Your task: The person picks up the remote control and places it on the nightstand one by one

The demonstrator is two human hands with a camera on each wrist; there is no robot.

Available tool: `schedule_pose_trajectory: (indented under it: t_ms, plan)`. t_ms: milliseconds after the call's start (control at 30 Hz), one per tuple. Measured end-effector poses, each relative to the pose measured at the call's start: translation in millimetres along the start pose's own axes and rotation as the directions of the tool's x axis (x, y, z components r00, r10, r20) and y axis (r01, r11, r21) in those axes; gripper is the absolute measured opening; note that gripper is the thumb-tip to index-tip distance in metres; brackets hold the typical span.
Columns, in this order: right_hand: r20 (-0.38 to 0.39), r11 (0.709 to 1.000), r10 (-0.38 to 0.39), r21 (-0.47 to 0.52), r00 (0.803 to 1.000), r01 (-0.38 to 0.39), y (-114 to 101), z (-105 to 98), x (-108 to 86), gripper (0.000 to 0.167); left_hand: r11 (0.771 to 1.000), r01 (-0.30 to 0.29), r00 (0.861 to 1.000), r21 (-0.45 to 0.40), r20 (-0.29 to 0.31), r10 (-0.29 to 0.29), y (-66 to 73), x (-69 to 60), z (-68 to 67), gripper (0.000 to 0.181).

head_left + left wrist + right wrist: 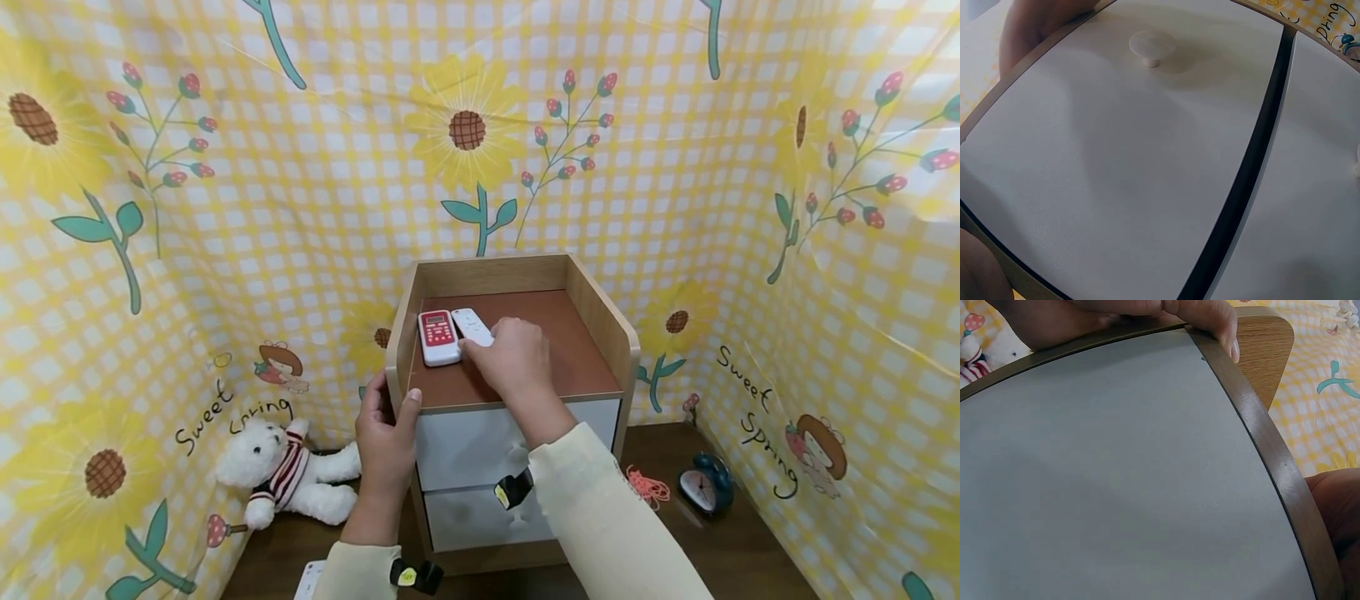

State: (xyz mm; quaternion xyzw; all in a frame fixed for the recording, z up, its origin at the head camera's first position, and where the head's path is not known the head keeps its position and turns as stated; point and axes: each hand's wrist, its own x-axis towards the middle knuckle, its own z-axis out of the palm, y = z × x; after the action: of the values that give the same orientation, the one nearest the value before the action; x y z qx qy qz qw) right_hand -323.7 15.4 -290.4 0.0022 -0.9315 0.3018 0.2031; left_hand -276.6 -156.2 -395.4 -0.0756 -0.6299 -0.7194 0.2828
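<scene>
Head view puts the white remote (471,323) on the brown top (577,354) of the small cabinet (491,275), directly ahead of and slightly left of the right hand (513,358), which is much the nearer of the two. Its long axis runs slantwise, far end to the left and near end running in under the hand. Thumb and curled fingers appear to pinch that near end, a narrow grip; the fingertips' exact hold is hidden, and neither wrist camera shows the remote. Tightest is the left side: a red-and-white remote (439,337) lies just beside it, pointing more nearly front to back, and whether the two touch at the far end I cannot tell. Beyond that one rises the left side wall (402,346), close by. Room lies on the other side, where brown surface stretches from the hand to the right side wall (609,329); the back wall bounds the far side, while the front edge (442,407) has no raised lip. The left hand (386,433) grips the cabinet's front left edge, thumb in front and fingers round the outside, lower than the remotes and apart from both.
</scene>
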Motion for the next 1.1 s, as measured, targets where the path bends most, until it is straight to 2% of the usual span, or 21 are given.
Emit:
schedule_pose_trajectory:
  t_ms: [200,700,833,933,1000,1033,1067,1100]
  plan:
    - [0.019,1.000,0.007,-0.004,1.000,-0.007,0,1,-0.3,0.051,1.000,-0.004,1.000,0.000,0.002,0.004,-0.5,-0.7,-0.9,0.051]
    - [-0.005,1.000,-0.006,0.005,1.000,0.007,1,-1,-1.0,0.054,1.000,-0.020,1.000,0.007,0.010,0.020,1.4,0.3,-0.5,0.051]
    - [0.006,0.999,-0.027,0.026,1.000,0.027,3,-7,-16.3,0.065,1.000,-0.018,1.000,0.010,0.009,0.018,0.9,0.6,-0.9,0.052]
    - [-0.026,0.992,-0.103,0.072,0.994,0.105,14,-11,-39.6,0.069,1.000,-0.010,1.000,0.017,0.004,0.010,0.1,0.2,-1.0,0.053]
    - [-0.113,0.969,-0.198,0.127,0.974,0.212,28,-12,-57.4,0.064,1.000,-0.007,1.000,0.018,0.002,0.007,-0.4,0.0,-0.8,0.054]
    - [-0.184,0.945,-0.266,0.145,0.946,0.293,37,-11,-65.1,0.059,1.000,-0.008,1.000,0.013,0.003,0.008,-0.4,0.0,-0.8,0.054]
    - [-0.266,0.909,-0.338,0.156,0.903,0.386,47,-11,-71.8,0.053,1.000,-0.010,1.000,0.008,0.004,0.010,-0.5,0.1,-0.6,0.054]
    - [-0.356,0.865,-0.400,0.157,0.844,0.476,58,-11,-77.6,0.046,1.000,-0.012,1.000,0.004,0.005,0.012,-0.8,0.4,-0.4,0.054]
